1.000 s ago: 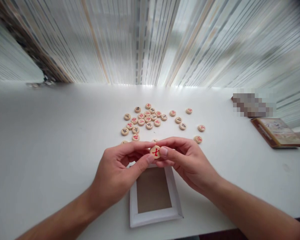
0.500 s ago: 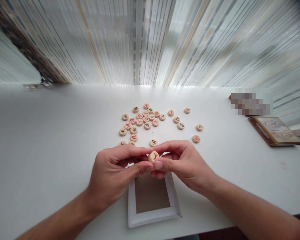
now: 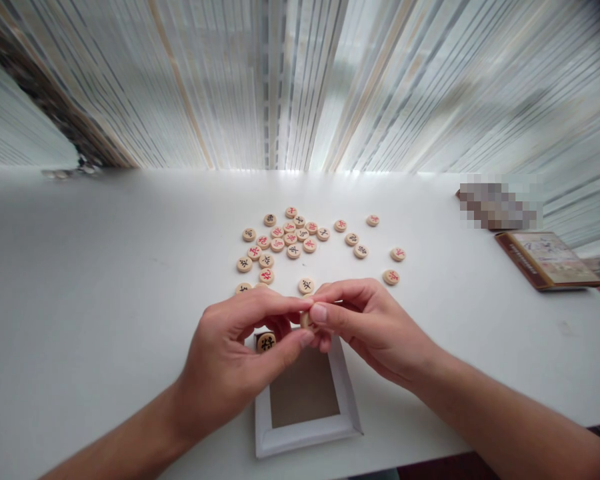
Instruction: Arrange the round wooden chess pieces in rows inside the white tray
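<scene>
White table [image 3: 105, 300], matte w/ a soft sheen at far edge, spans the view; faint scuffs lie L and R of ctr. Striped curtain [image 3: 300, 80], sheer, backlit, hangs behind full width; a darker patterned band runs down its L side to a small shiny item [image 3: 73, 172] at the table's back edge. Far R: blurred item [image 3: 497, 205] (pixelated, ID unclear), w/ brown-edged flat case [image 3: 555, 260] just in front. Near R, dark area below table edge.

Ctr: held disc [image 3: 307, 321], pale wood, tilted, marking mostly hidden, is above the tray's far end, btwn both hands. L hand [image 3: 240, 340]: index extended, thumb below, tips pinching disc's L side; other fingers curled, partly hidden. R hand [image 3: 365, 327]: thumb and index pinch its R side; rest bent beneath. Index tips of both hands meet at disc's top.

Tray [image 3: 305, 393], white rim, brown base, lies near the table's front edge, partly under L hand. Black-marked disc [image 3: 267, 343] sits at its far L corner, by L thumb. Loose discs [image 3: 290, 237], red- or black-marked, lie beyond the hands, clustered ctr-L, scattered toward R.
</scene>
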Tool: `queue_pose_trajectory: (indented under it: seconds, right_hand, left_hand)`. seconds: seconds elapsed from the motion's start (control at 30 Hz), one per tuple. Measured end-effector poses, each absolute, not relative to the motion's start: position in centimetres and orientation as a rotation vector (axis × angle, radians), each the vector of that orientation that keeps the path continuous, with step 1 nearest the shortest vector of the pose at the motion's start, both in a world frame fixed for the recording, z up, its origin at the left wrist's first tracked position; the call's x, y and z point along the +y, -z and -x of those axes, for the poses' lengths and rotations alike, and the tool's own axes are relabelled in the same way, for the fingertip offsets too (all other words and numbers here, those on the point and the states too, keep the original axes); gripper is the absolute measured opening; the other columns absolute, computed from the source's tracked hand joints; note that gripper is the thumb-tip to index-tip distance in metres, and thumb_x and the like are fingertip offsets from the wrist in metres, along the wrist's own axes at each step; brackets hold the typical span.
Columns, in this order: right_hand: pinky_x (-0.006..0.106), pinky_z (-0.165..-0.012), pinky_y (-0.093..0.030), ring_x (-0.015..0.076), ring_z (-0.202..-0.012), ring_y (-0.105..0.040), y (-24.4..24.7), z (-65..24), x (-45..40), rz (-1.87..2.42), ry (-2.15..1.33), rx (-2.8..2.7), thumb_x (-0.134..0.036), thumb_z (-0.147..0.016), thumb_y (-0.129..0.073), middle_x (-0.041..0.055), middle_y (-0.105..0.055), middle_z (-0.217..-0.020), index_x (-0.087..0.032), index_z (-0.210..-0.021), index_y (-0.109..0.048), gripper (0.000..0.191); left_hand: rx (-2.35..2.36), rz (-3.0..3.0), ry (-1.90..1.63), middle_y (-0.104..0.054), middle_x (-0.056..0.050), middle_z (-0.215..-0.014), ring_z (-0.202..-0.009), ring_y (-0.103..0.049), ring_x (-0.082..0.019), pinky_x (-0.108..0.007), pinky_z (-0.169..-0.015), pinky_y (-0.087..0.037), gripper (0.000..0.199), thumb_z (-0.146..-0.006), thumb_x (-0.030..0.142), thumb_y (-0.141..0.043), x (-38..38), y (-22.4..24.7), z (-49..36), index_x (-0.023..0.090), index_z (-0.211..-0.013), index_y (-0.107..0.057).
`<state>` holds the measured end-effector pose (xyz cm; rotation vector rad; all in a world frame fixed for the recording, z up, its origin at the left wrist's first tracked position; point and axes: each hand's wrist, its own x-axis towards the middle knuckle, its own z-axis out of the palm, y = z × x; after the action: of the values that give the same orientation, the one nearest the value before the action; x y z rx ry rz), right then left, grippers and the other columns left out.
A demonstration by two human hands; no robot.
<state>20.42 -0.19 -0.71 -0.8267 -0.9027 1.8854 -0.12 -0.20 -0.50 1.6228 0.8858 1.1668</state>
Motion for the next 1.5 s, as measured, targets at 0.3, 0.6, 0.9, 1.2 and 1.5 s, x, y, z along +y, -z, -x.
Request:
queue_pose_trajectory:
  seconds: [0.3, 0.6, 0.9, 1.2, 1.5]
  right_hand:
    - [0.03, -0.089, -0.068, 0.0163, -0.087, -0.081, 0.42, -20.5, -0.27, 0.873, -1.827, -0.909, -0.029, -0.086, -0.095, 0.0054, -0.087, -0.097, -0.024, -0.107, -0.09, 0.022]
    - [0.02, -0.054, -0.057, 0.0155, -0.068, -0.075, 0.72, -20.14, -0.25, 0.966, -1.828, -0.893, -0.022, -0.06, -0.109, 0.0047, -0.083, -0.081, -0.018, -0.092, -0.088, 0.038]
    - [0.017, -0.048, -0.05, 0.0089, -0.056, -0.064, 0.64, -20.29, -0.39, 0.964, -1.832, -0.937, -0.027, -0.072, -0.104, 0.0016, -0.077, -0.072, -0.017, -0.087, -0.086, 0.025]
    - [0.022, -0.057, -0.059, 0.0107, -0.061, -0.068, 0.37, -20.29, -0.2, 0.905, -1.799, -0.98, -0.026, -0.071, -0.104, 0.0039, -0.081, -0.085, -0.019, -0.095, -0.089, 0.028]
    - [0.018, -0.053, -0.056, 0.0105, -0.061, -0.067, 0.29, -20.12, -0.25, 0.964, -1.853, -0.898, -0.022, -0.062, -0.108, 0.0021, -0.079, -0.074, -0.017, -0.085, -0.087, 0.031]
  left_hand:
    - [0.847, -1.167, -1.105, -0.089, -0.002, -0.089, -0.074, -0.085, -0.014, -0.016, -0.071, -0.069, 0.024, -0.088, 0.009, -0.088, 0.06, 0.36, -0.13, 0.025, -0.105, -0.09]
    - [0.886, -1.178, -1.049, -0.088, -0.001, -0.084, -0.065, -0.083, -0.015, -0.016, -0.064, -0.069, 0.027, -0.08, 0.005, -0.092, -0.06, 0.3, -0.08, 0.025, -0.097, -0.092]
    - [0.84, -1.413, -1.037, -0.09, 0.001, -0.092, -0.079, -0.086, -0.014, -0.014, -0.078, -0.068, 0.028, -0.084, 0.001, -0.088, -0.26, 0.16, -0.07, 0.025, -0.1, -0.089]
    - [0.841, -1.253, -1.053, -0.089, 0.001, -0.087, -0.074, -0.086, -0.015, -0.016, -0.072, -0.069, 0.029, -0.08, 0.0, -0.092, -0.26, 0.07, -0.12, 0.024, -0.096, -0.089]
    - [0.851, -1.335, -1.079, -0.09, -0.001, -0.094, -0.082, -0.087, -0.016, -0.017, -0.08, -0.07, 0.028, -0.085, 0.003, -0.088, -0.47, 0.63, 0.04, 0.025, -0.102, -0.089]
